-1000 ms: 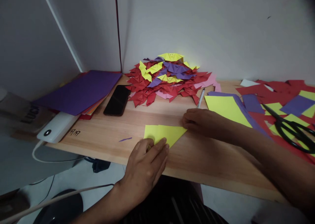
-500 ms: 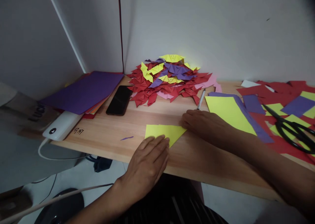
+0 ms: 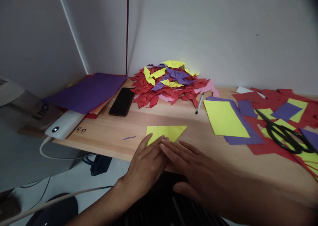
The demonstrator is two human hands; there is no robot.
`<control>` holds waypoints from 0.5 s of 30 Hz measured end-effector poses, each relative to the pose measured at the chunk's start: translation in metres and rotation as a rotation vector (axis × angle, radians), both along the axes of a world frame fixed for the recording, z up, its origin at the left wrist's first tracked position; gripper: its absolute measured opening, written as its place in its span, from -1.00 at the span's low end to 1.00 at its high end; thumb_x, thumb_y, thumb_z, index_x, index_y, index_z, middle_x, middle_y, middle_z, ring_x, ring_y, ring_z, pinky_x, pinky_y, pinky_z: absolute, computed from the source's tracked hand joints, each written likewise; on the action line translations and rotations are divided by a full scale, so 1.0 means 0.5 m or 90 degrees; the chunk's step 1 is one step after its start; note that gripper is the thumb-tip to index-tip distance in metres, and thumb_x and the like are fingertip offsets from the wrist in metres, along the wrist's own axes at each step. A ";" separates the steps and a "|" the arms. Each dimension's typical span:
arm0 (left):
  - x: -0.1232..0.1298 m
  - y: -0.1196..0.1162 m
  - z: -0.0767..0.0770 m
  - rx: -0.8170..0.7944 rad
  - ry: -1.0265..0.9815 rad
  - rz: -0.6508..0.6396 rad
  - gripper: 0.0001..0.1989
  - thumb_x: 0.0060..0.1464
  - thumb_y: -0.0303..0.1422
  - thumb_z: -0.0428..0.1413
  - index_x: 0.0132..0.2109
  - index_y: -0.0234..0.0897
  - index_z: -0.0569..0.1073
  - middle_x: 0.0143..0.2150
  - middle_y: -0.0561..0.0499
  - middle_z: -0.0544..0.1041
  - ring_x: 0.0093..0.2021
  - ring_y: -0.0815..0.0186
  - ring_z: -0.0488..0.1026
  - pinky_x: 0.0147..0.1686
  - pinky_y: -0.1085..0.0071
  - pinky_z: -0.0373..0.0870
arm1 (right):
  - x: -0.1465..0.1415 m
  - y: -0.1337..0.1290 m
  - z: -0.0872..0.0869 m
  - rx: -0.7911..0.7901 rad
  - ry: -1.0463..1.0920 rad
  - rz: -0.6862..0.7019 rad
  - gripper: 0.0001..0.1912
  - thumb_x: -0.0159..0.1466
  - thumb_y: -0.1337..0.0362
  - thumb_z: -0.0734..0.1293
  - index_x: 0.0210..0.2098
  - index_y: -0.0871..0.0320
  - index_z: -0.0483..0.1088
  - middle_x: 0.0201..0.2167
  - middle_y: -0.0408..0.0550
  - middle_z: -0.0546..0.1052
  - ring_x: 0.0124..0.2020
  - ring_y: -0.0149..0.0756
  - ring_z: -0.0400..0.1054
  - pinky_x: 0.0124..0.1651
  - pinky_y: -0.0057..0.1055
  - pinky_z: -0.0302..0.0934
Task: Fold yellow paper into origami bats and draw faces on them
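Note:
A folded yellow paper lies flat on the wooden table, its pointed corner toward the right. My left hand rests on its near edge with the fingers laid out flat. Close beside it, my right hand has its fingers stretched out, the tips touching my left fingertips at the paper's lower edge. The hands cover the near part of the paper. Behind them is a heap of red, purple, pink and yellow folded papers, some yellow ones with small drawn faces.
A black phone and purple sheets lie left, by a white power bank. A pen, yellow sheets, black scissors and red scraps are right. The table's front edge is near my left hand.
My right hand has moved from the paper's right corner, near the pen, down and left to my left fingertips. The view has shifted slightly. My left hand stays on the paper.

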State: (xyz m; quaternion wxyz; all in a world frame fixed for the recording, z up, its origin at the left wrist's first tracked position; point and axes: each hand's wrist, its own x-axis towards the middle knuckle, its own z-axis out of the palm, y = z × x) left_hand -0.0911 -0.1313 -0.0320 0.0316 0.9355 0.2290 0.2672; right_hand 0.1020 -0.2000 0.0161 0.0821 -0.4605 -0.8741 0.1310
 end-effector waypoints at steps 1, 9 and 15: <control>-0.001 0.000 0.000 0.004 0.008 -0.002 -0.75 0.23 -0.44 -0.01 0.02 -0.27 0.45 0.06 -0.06 0.53 0.15 0.25 0.39 0.28 0.08 0.14 | 0.001 -0.009 -0.015 -0.004 -0.004 -0.007 -0.21 0.34 0.07 0.18 0.40 0.18 -0.28 0.41 0.01 -0.12 0.40 -0.27 -0.19 0.37 -0.19 -0.11; 0.000 -0.004 -0.009 0.029 0.018 0.026 -0.70 0.25 -0.40 -0.03 0.10 -0.31 0.39 0.12 -0.07 0.48 0.18 0.25 0.36 0.26 0.06 0.16 | 0.040 0.012 -0.065 0.025 -0.060 -0.069 -0.35 0.39 0.10 0.10 0.38 0.16 -0.14 0.38 0.02 0.01 0.39 -0.25 -0.18 0.37 -0.07 -0.15; -0.008 -0.018 -0.003 0.023 0.038 0.043 -0.71 0.26 -0.38 -0.04 0.08 -0.30 0.42 0.14 -0.08 0.46 0.20 0.25 0.34 0.26 0.05 0.15 | 0.070 0.029 -0.068 0.082 -0.086 -0.137 -0.40 0.38 0.12 0.10 0.33 0.26 0.05 0.34 0.15 0.10 0.36 -0.17 -0.06 0.32 -0.03 -0.02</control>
